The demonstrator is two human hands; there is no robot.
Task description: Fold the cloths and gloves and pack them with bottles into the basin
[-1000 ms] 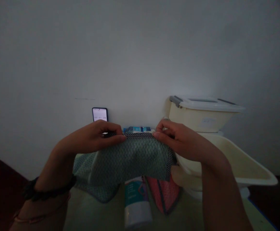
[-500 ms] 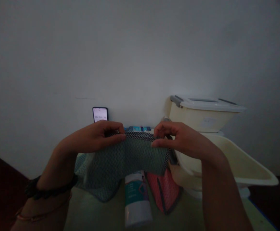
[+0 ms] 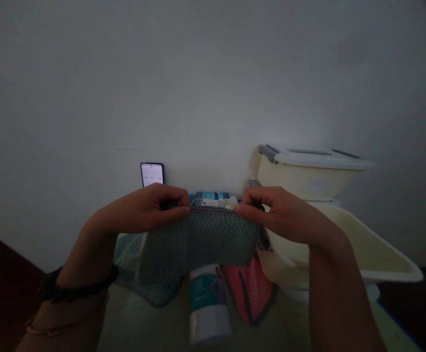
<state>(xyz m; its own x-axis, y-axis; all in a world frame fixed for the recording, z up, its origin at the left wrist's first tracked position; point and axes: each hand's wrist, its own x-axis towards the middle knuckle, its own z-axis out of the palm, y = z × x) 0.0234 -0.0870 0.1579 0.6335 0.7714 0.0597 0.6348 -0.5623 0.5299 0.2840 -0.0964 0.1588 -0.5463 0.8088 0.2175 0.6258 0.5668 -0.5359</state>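
A green textured cleaning cloth [image 3: 202,239] with a black-and-white checked border hangs between my two hands. My left hand [image 3: 154,208] pinches its top edge, thumb against bent fingers. At the right end of the same edge, my right hand [image 3: 271,210] is closed on the border in a pinch. Below the hanging cloth stands a white bottle [image 3: 209,308] with a teal label, its top partly covered. Another greenish cloth part [image 3: 125,244] shows at the left, and I cannot tell if it is a separate piece. A red cloth [image 3: 255,293] with a dark border lies right of the bottle.
Against the wall leans a phone [image 3: 152,174] showing a timer. Blue-and-white packages [image 3: 211,198] sit behind the cloth. At the right, a cream lidded box [image 3: 304,181] stands behind an open cream bin [image 3: 374,244]. The pale table [image 3: 132,322] runs underneath.
My right fingers have loosened and pinched the border again. The cloth's top edge has dipped slightly, uncovering more of the packages, and its lower edge has risen. My left hand has barely moved.
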